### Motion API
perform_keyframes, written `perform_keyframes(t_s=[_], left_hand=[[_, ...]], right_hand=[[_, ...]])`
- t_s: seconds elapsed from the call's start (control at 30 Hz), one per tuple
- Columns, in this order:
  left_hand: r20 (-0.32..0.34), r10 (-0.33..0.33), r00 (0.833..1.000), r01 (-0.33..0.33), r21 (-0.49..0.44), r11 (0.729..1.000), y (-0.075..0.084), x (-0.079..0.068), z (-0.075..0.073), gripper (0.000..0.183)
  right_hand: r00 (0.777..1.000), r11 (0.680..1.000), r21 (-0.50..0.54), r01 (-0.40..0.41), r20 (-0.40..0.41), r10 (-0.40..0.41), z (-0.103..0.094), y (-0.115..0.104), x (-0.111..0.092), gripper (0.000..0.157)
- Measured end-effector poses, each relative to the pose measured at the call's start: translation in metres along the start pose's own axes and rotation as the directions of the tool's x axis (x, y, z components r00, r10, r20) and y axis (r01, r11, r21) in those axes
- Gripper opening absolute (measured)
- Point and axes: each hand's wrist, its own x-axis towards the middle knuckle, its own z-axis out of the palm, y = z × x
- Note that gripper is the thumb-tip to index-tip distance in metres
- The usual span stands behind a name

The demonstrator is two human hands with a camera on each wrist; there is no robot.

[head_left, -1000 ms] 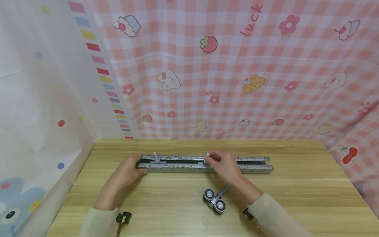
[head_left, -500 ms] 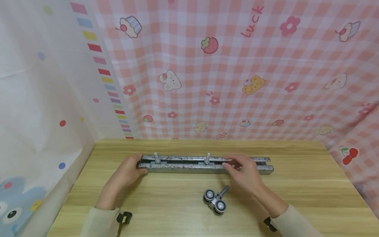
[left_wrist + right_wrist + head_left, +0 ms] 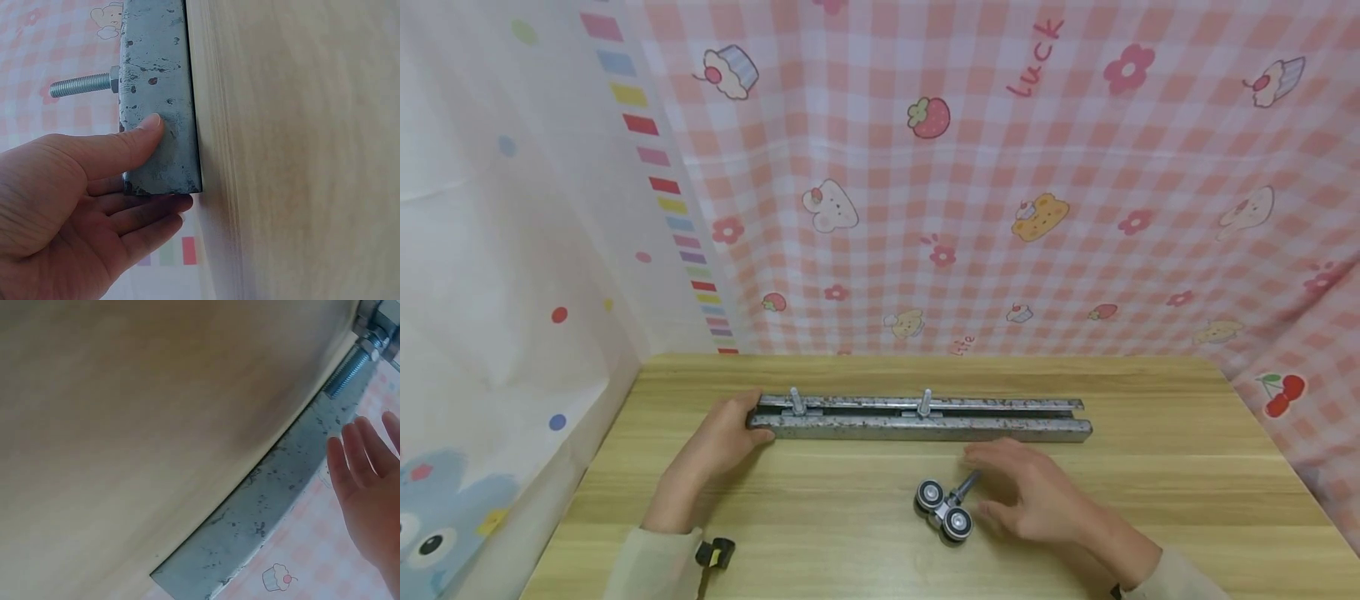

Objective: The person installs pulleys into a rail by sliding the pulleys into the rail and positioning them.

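A scuffed grey metal rail [image 3: 880, 430] with a slot along its top lies across the table. Two bolts stand up out of the slot, one left bolt [image 3: 797, 402] near the left end and a middle bolt [image 3: 927, 402]. My left hand [image 3: 721, 432] grips the rail's left end; in the left wrist view its thumb [image 3: 134, 145] presses the front face and the other fingers sit behind the end. My right hand [image 3: 1037, 493] is in front of the rail with fingers spread, just right of a loose roller trolley [image 3: 943, 510] with black-rimmed wheels and a threaded bolt.
The wood-patterned table [image 3: 820, 517] runs back to a pink checked cloth [image 3: 880, 150] hanging behind it. A white dotted cloth [image 3: 490, 250] hangs on the left side.
My right hand has left the middle bolt, slid right along the rail, then come off it toward the roller trolley. My left hand has stayed on the rail's end.
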Motion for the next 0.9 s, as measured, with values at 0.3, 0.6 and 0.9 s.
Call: perform_keyframes(t_s=[0.3, 0.6, 0.9], left_hand=[[0.004, -0.007, 1.0, 0.007, -0.002, 1.0, 0.001, -0.001, 0.0, 0.071], [-0.004, 0.001, 1.0, -0.001, 0.015, 1.0, 0.001, -0.001, 0.0, 0.071], [-0.006, 0.004, 1.0, -0.004, 0.009, 1.0, 0.001, -0.001, 0.0, 0.071]], right_hand=[[0.989, 0.999, -0.046, -0.029, 0.141, 0.035, 0.007, 0.002, 0.0, 0.056], [0.989, 0.999, -0.031, 0.02, 0.15, -0.015, 0.013, 0.007, 0.004, 0.041], [0.99, 0.994, 0.104, 0.039, 0.128, -0.052, 0.012, 0.01, 0.009, 0.024]])
